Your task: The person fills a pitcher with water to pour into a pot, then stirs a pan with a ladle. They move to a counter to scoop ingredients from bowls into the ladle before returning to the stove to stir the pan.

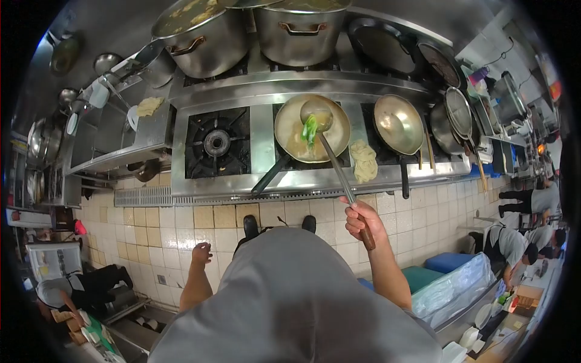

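Head view: right hand [363, 221] grips the ladle [337, 163], best steadied low beside greens [310, 129] in the pan [288, 146]; left hand [202, 253] hangs loosely spread.

Liquid in center pan [290, 136] showing pale tan w/ bright green veg [310, 130]; R pan [398, 124] gleaming golden-tan, handle [405, 176] showing black; cloth by pan [364, 161] looking cream; floor tiles [239, 216] alternating white & yellow-beige.

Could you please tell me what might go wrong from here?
The ladle in the right hand could tip, dropping greens or splashing liquid over the wok's rim. The wok might slide if pushed, since the left hand is off its handle. The cloth lying beside it could scorch if heat reaches it.
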Motion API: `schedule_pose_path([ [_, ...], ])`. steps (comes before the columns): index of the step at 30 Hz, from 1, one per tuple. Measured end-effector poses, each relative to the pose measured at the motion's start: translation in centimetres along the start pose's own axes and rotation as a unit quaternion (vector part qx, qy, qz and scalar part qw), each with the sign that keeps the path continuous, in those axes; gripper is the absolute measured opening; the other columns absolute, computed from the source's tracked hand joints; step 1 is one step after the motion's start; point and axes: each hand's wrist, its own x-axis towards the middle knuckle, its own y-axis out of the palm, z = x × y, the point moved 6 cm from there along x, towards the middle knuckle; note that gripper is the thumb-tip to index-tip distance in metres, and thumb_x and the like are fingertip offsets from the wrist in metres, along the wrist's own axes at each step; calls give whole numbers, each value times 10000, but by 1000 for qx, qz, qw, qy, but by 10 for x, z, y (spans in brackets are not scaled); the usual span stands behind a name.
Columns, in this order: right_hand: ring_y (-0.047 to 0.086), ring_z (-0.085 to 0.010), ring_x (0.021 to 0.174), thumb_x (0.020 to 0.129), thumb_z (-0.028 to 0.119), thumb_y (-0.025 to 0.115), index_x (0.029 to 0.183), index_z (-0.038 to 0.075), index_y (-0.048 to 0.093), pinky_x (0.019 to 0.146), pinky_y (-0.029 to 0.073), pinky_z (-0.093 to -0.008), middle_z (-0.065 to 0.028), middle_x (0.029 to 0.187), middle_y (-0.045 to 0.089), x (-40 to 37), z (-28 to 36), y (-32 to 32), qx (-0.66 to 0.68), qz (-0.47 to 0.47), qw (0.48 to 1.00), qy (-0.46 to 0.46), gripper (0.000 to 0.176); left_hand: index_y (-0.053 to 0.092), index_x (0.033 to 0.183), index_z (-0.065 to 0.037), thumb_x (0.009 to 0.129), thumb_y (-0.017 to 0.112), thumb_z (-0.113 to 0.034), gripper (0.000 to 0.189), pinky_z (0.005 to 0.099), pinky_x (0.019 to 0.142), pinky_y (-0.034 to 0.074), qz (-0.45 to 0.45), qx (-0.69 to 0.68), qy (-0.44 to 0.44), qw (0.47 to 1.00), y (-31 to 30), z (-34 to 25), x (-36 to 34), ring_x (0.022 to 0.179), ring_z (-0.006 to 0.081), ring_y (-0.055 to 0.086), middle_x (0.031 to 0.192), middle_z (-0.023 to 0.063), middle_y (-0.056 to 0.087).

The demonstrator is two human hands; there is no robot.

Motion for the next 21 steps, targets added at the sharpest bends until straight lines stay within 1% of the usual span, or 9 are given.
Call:
schedule_pose_path([
  [1,372,-30,429,1007,163,497,1313,2,513,411,359,-212,35,702,463,1,0,2,0,6,1000,-8,346,579,1210,-144,921,616,-307,334,410,660,503,-1,4,5,1000,-1,-2,-1,809,234,642,1014,60,615],
  [3,381,-37,434,992,173,529,1289,13,527,412,346,-217,33,698,477,6,-2,3,22,30,999,-12,337,593,1207,-132,919,641,-297,336,399,611,541,-17,-13,6,1000,-4,-6,-2,732,219,676,862,32,630],
  [5,390,-44,439,977,182,560,1265,24,541,413,334,-222,30,693,492,10,-3,4,45,55,997,-17,329,595,1203,-136,923,636,-295,324,391,606,539,-18,16,26,999,-5,-18,-8,737,215,678,882,30,638],
  [8,374,-27,425,1016,164,471,1345,19,487,408,351,-211,37,702,456,14,-7,5,72,88,993,-17,360,580,1241,-125,927,629,-288,357,381,596,532,-30,26,31,999,-10,-22,-8,754,215,675,943,41,657],
  [11,380,-29,427,1029,180,440,1367,22,464,417,362,-216,33,717,454,16,-11,11,143,128,981,-5,374,565,1266,-133,925,632,-286,380,412,611,524,-19,-11,21,1000,-13,-22,-4,771,250,665,992,65,653],
  [13,405,-28,447,1027,183,464,1350,28,491,434,349,-218,33,727,508,14,-12,21,186,181,966,17,359,558,1271,-122,931,633,-295,389,442,637,521,-9,-18,20,1000,-14,-23,-5,804,269,667,1023,76,647],
  [16,404,-25,451,1036,198,448,1359,41,482,439,351,-216,42,726,498,14,-15,26,232,186,954,36,360,558,1269,-116,940,617,-313,388,410,628,530,-18,13,34,999,-13,-27,-16,801,252,669,1029,77,647],
  [20,401,-22,453,1038,205,448,1363,49,475,445,355,-217,51,722,479,14,-15,30,207,181,961,34,362,555,1277,-116,931,624,-304,399,399,636,533,-13,14,23,1000,-10,-25,-23,796,239,667,1042,73,647],
  [21,407,-24,460,1046,210,419,1397,32,421,455,373,-217,38,734,465,15,-15,27,199,189,961,28,393,555,1277,-116,931,624,-304,399,399,636,533,-13,16,23,1000,-10,-25,-24,796,239,667,1042,73,647],
])
